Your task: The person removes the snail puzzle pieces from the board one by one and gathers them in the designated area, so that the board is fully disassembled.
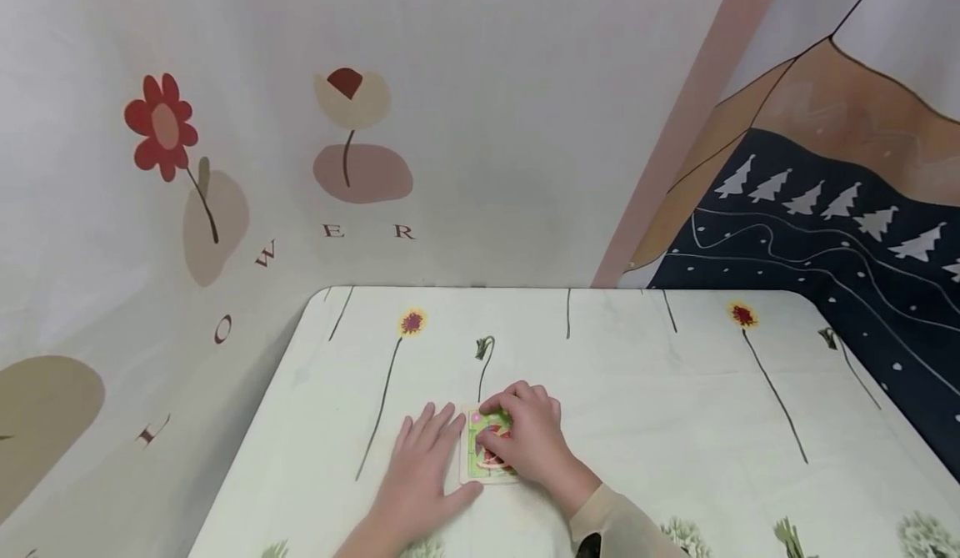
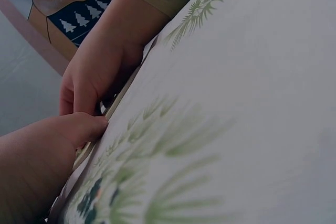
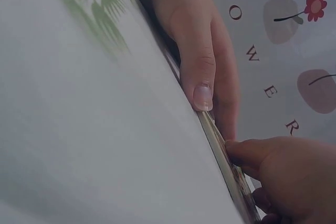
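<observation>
left hand (image 1: 423, 462) flat, fingers straight, steadying puzzle board (image 1: 474, 468) at its edge | right hand (image 1: 525, 437) curled over board, fingertips pressing a piece | best: press straight down, keep board pinned

Puzzle board (image 1: 487, 449): mostly covered by right hand (image 1: 528, 441) in head view; only a green and red strip showed, picture unreadable. Its near edge lay under the wrist. Left hand (image 1: 423, 466) lay flat beside the board's left edge, forearm cut by the bottom edge of the frame. Left wrist view: board seen edge-on as a thin pale line (image 2: 113, 111), face hidden (tablecloth (image 2: 236, 103) filled most of the frame, blurred up close). Right wrist view: same, a thin edge (image 3: 220, 150), right fingertips partly cut off at the lower corner. What the right fingers pressed could not be told.
</observation>
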`<state>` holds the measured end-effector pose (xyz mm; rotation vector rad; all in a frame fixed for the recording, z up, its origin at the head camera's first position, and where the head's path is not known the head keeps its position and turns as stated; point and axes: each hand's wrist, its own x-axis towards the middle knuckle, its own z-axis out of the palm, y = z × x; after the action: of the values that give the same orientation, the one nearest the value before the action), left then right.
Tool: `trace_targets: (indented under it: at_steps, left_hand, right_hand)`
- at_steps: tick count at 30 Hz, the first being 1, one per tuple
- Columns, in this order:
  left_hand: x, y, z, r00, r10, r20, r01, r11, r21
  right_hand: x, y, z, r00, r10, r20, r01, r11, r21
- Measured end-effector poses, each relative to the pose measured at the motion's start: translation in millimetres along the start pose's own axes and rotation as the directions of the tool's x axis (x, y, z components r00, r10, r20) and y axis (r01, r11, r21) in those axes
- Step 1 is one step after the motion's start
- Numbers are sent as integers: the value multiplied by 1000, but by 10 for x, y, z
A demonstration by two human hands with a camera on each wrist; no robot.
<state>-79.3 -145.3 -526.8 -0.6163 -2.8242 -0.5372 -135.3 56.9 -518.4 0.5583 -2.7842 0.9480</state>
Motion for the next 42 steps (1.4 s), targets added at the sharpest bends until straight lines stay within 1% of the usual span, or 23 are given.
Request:
trace_targets:
  at_steps: [3, 7, 13, 17, 24, 29, 35, 38, 42]
  left_hand:
    - [3, -4, -11, 1000, 5, -11, -5, 1000, 5]
    - [-6, -15, -10, 1000, 13, -27, -12, 1000, 8]
    - [-11, -9, 13, 1000, 6, -14, -6, 1000, 2]
    - [-20, 0, 2, 1000, -1, -10, 1, 1000, -4]
    - [-15, 19, -24, 1000, -5, -10, 5, 1000, -16]
    - [-11, 25, -32, 1000, -9, -2, 9, 1000, -11]
    - [-3, 34, -43, 1000, -13, 4, 13, 1000, -16]
    - [-3, 33, -41, 1000, -10, 8, 10, 1000, -17]
    - [-1, 26, -37, 1000, -10, 5, 10, 1000, -19]
  right_hand:
    - [3, 0, 7, 1000, -21, -19, 21, 999, 30]
    - [-4, 3, 14, 998, -50, -25, 51, 996, 71]
    - [-23, 23, 2, 997, -52, -56, 59, 990, 132]
    - [-33, 47, 21, 997, -56, -57, 63, 989, 130]
    - [-33, 69, 23, 993, -87, -84, 98, 985, 143]
    - [-35, 72, 15, 991, -115, -71, 123, 986, 114]
    - [-34, 53, -4, 988, -150, -23, 150, 989, 7]
    - [-36, 43, -13, 989, -148, 0, 148, 989, -22]
    - [-21, 33, -11, 994, -103, 26, 103, 995, -10]
